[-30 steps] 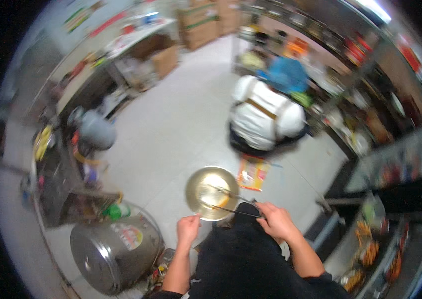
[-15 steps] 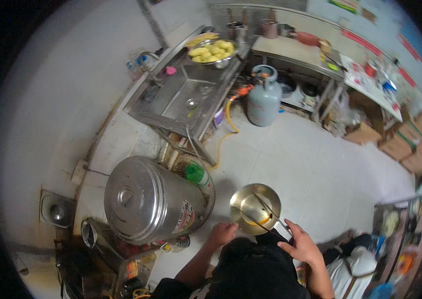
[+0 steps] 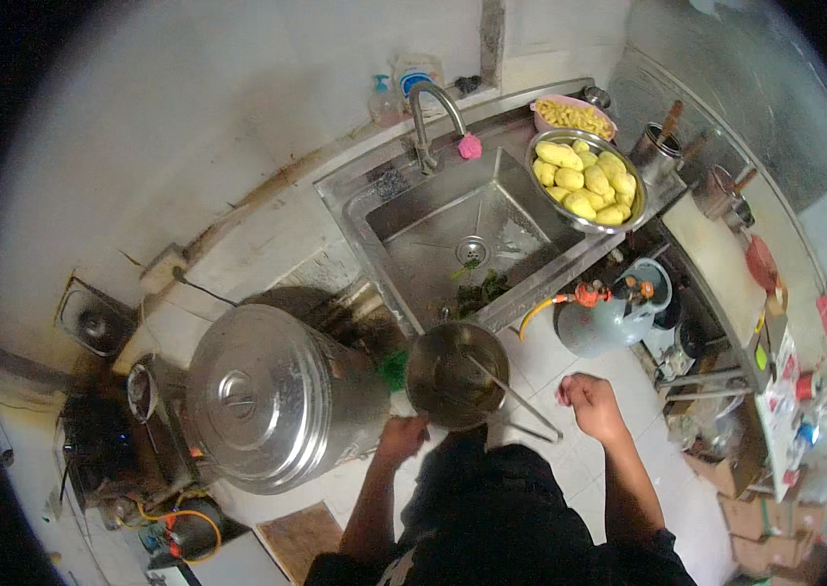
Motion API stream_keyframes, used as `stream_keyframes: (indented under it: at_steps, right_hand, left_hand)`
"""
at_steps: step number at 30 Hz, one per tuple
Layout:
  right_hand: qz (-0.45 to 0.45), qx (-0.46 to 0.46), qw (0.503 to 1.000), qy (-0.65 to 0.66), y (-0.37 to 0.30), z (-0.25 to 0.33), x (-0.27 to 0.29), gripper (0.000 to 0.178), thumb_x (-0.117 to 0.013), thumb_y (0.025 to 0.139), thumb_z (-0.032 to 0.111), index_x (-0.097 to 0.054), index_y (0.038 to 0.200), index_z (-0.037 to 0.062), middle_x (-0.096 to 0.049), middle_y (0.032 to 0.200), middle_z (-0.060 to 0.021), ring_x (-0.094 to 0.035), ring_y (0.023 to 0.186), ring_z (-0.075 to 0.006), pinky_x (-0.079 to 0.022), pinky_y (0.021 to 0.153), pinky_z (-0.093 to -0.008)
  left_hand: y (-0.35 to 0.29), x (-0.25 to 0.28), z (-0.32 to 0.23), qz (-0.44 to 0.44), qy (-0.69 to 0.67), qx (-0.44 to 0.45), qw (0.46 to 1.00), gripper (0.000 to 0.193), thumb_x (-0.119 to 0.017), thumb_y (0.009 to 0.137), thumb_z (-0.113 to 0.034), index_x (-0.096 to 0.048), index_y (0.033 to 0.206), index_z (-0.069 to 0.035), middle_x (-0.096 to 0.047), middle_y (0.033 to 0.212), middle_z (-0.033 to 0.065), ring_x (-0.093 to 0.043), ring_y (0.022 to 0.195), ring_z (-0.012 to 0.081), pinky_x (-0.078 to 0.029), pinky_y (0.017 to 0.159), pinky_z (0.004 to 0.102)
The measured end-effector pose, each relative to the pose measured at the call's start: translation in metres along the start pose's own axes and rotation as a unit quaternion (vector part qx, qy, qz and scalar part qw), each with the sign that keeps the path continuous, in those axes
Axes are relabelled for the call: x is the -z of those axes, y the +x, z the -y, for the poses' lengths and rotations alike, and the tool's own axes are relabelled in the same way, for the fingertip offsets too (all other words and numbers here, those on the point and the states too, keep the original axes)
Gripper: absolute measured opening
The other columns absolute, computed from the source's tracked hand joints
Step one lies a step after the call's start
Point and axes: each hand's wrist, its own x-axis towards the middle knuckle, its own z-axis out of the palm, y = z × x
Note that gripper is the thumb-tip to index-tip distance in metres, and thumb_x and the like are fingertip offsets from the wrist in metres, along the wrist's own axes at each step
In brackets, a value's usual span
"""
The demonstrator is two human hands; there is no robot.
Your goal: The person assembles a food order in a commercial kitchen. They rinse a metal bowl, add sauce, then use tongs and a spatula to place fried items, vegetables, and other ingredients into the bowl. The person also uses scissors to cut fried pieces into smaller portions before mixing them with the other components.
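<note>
With the metal bowl (image 3: 430, 369) taken as the centre of the clock, its rim is gripped at 7 o'clock by the left hand (image 3: 402, 437), whose fingers are drawn narrow and pressed against the edge. The tongs (image 3: 530, 410) are propped in the bowl, their bent end jutting past the rim at 4 o'clock. The right hand (image 3: 589, 405) is held at 3 to 4 o'clock, clear of the rim; its fingers are curled inward, nothing is seen between them, and the bend of the tongs is left just outside them, toward their 7 o'clock. The inside of the bowl is shadowed, and its contents cannot be made out.

At 12 o'clock a steel sink (image 3: 418, 246) is seen, with leafy greens (image 3: 484, 291) lying in it. Yellow potatoes (image 3: 584, 178) are heaped in a basin at 1 o'clock, a gas cylinder (image 3: 597, 330) is placed at 2, and a lidded steel drum (image 3: 267, 400) at 9.
</note>
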Motion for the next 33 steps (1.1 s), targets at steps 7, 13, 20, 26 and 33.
stream_keyframes:
  at_steps: [7,13,20,26,33]
  right_hand:
    - [0.065,0.131,0.973,-0.178,0.226,0.011,0.053,0.023,-0.054,0.089,0.006,-0.067,0.107,0.0012,-0.071,0.097,-0.0199,-0.07,0.086,-0.0352,-0.055,0.075,-0.0384]
    - [0.09,0.433,0.8,-0.406,0.479,0.063,-0.015,0.057,-0.057,0.082,0.006,-0.048,0.138,0.0029,-0.054,0.138,-0.0204,-0.059,0.116,-0.0397,-0.049,0.097,-0.0463]
    - [0.236,0.342,0.752,-0.512,0.619,0.115,-0.043,0.062,-0.057,0.084,0.008,-0.044,0.144,0.006,-0.061,0.126,-0.0214,-0.059,0.117,-0.0391,-0.048,0.099,-0.0488]
    - [0.331,0.324,0.837,-0.292,0.57,0.116,0.071,0.056,-0.06,0.095,0.037,-0.05,0.14,0.005,-0.062,0.127,-0.0213,-0.059,0.116,-0.0401,-0.049,0.096,-0.0474]
    - [0.355,0.283,0.797,-0.398,0.473,0.09,0.103,0.066,-0.063,0.093,0.039,-0.041,0.145,0.0046,-0.066,0.109,-0.0241,-0.066,0.096,-0.0412,-0.053,0.084,-0.0486]
  left_hand:
    - [0.098,-0.017,-0.084,-0.05,-0.115,0.025,0.992,0.05,-0.062,0.096,-0.043,-0.064,0.065,-0.003,-0.053,0.052,0.0012,-0.049,0.044,0.0114,-0.038,0.042,0.0298]
    - [0.133,-0.063,-0.141,-0.15,-0.198,0.017,0.969,0.049,-0.062,0.097,-0.043,-0.065,0.068,-0.004,-0.053,0.054,-0.0004,-0.047,0.044,0.0092,-0.036,0.043,0.0269]
    - [0.162,-0.119,-0.217,-0.219,-0.28,0.096,0.93,0.051,-0.059,0.098,-0.042,-0.064,0.068,-0.002,-0.05,0.051,0.0008,-0.045,0.042,0.0087,-0.035,0.041,0.025]
    - [0.192,-0.128,-0.243,-0.259,-0.233,0.124,0.929,0.055,-0.062,0.094,-0.047,-0.066,0.069,0.001,-0.056,0.054,0.0046,-0.051,0.046,0.0124,-0.04,0.046,0.0281]
    - [0.255,-0.113,-0.259,-0.363,-0.117,0.063,0.922,0.056,-0.06,0.091,-0.05,-0.069,0.07,0.001,-0.063,0.058,0.0126,-0.063,0.056,0.0231,-0.047,0.057,0.0375]
